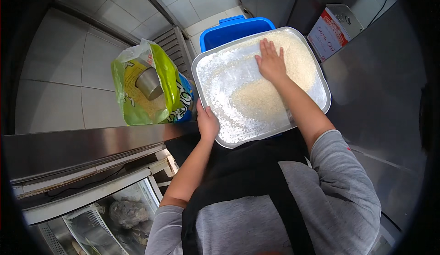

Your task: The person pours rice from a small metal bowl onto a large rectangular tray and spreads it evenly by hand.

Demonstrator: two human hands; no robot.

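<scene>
A shallow rectangular metal tray (245, 66) lies before me, over a blue plastic bin (237, 31). White rice grains (257, 98) form a mound near its middle. More rice is banked along the far right side, with loose grains scattered to the left. My left hand (208, 122) grips the tray's left rim near the front corner. Palm down, my right hand (272, 62) rests on the tray against the banked rice, its fingers partly spread. Left of the tray stands an opened plastic rice bag (160, 73), holding rice and a tilted steel cup (149, 83).
A steel-edged tiled counter (103, 133) runs along the left, with a slatted grate (172, 45) behind the bag. Below it is a glass-fronted cabinet (86, 200) with racks and a plastic bag. On the right stand a labelled metal tin (330, 31) and a dark metal panel (381, 93).
</scene>
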